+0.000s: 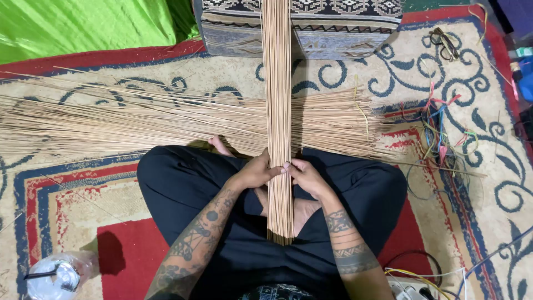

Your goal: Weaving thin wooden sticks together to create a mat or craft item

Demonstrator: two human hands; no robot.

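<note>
A bundle of thin sticks (277, 111) is held upright-running along the middle of the view, its near end resting over the crossed legs of the seated person and its far end passing over a patterned cushion (344, 28). The bundle is taken here as the landmark. The left hand (256, 172) is pressed against its left side and the right hand (304, 176) against its right side; the fingers (288, 166) of both are closed around the sticks, so the bundle is gripped from both sides just above the lap.

Beneath the bundle and crossing it at a right angle, a loose heap of the same sticks (139, 122) is spread on the carpet (472, 183), fanning far out to the left of the bundle and ending in a neater edge to its right. Further to the right of the bundle, a tangle of coloured strings (438, 128) is lying on the carpet. Near the bottom left, well apart from the bundle, a clear plastic cup with a straw (53, 278) is seen. A green sheet (83, 22) is lying at the far left.

As a judgement of progress: one bundle appears gathered and evened out, but no tie can be seen around it, so the binding seems not yet done. A large share of sticks is left loose in the heap, so much gathering appears to remain.
</note>
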